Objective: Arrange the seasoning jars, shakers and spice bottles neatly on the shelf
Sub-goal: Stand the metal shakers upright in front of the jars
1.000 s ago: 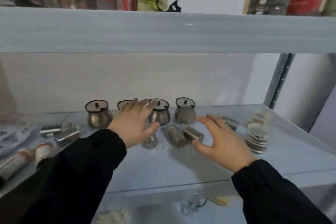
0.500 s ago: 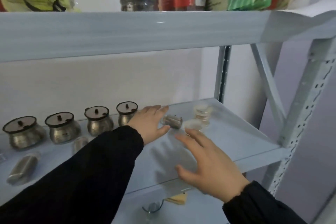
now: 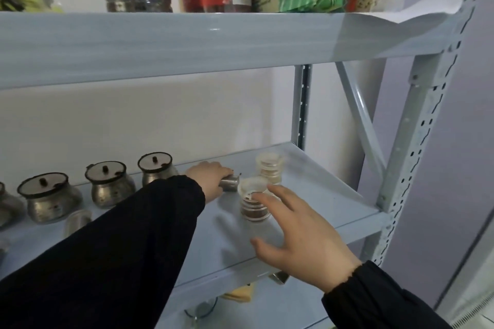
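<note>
Right hand is closest to the camera, open with the fingers spread, hovering over the front part of the shelf and not holding anything. Its fingertips are right at the near stack of jars, at or just short of the white lid, can't tell if they're actually touching yet. That stack looks like clear little plastic or glass pots with brownish spice inside, piled one on another, so I'd guess light but wobbly. I'd grab it around the sides low down with thumb and fingers wrapped around, not by the top lid, or the whole thing tips or comes apart. Just behind it, the left hand is closed around a small metal shaker lying on its side on the shelf, hand over the left end, shiny end poking out toward the near stack and nearly against it. Smooth steel, so probably slippery, rigid, not fragile, a firm wrap around the barrel should do it. Further back and slightly right there's a second stack of jars, a bit blurry. Off to the left along the back wall sit the round metal seasoning pots with dark lids, upright in a row, well apart from both hands.
</note>
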{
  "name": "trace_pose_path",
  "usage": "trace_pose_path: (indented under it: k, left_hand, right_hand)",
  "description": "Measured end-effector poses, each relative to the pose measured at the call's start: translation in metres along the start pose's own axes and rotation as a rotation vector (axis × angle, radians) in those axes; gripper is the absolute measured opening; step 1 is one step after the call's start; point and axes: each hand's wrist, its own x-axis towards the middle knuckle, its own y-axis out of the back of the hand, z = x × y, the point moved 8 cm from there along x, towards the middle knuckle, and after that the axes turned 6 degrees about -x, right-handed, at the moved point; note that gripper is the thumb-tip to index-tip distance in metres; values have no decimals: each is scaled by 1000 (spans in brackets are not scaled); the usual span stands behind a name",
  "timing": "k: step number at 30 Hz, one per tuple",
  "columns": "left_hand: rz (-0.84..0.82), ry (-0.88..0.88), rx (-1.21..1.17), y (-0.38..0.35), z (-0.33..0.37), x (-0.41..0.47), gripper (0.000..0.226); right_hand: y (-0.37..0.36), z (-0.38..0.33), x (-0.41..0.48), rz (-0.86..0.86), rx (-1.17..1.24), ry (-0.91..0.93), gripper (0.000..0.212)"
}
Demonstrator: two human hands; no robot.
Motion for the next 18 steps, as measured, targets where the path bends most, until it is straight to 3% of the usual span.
trace_pose_path:
  k: [7,11,14,18]
  left_hand:
    - [-19,37,21,4,-10,-23,34]
    - [-9,16,44,15,-18,-37,47]
    - [-2,24,-52,32,-24,-45,53]
    - [39,78,-188,47,-32,-59,37]
  right_hand:
    - [-3,-7,22,29,8,22,68]
    - [-1,-17,41,36,35,50,66]
    - [-1,-26,55,24,44,84,65]
    - [1,-37,71,24,62,125,64]
